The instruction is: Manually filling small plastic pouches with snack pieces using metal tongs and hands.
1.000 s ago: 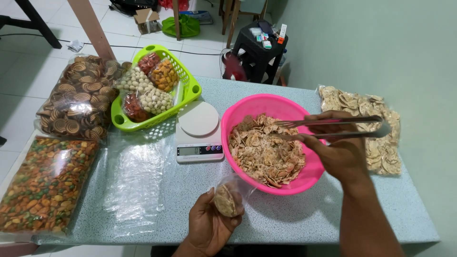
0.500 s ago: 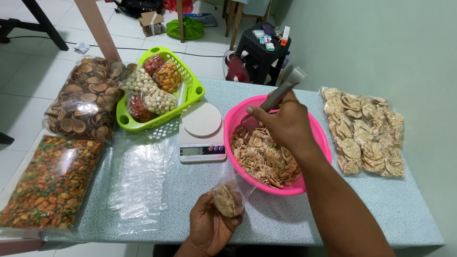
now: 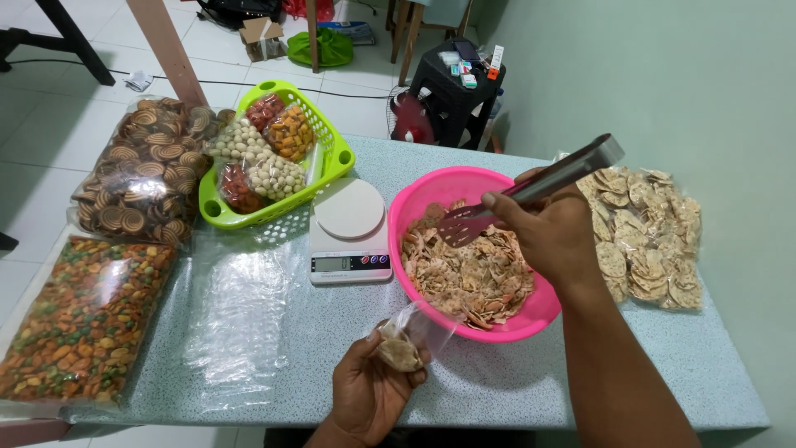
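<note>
My right hand [image 3: 554,236] grips metal tongs [image 3: 531,189], whose slotted tips point down into the pink bowl [image 3: 423,199] of thin brown crackers [image 3: 477,274]. My left hand [image 3: 373,390] sits at the table's front edge and holds a small clear plastic bag [image 3: 410,336] with a few crackers in its bottom. The bag's open mouth leans toward the bowl's near rim.
A white kitchen scale [image 3: 350,234] stands left of the bowl. Behind it sits a green basket [image 3: 332,162] of packed snacks. Big bags of round biscuits [image 3: 141,178] and mixed snacks [image 3: 83,319] lie left, a stack of clear bags [image 3: 240,307] in the middle, a cracker bag [image 3: 655,236] right.
My right hand has swung the tongs from lying across the bowl's far rim to pointing their tips down into the crackers. The left hand keeps the small bag in place.
</note>
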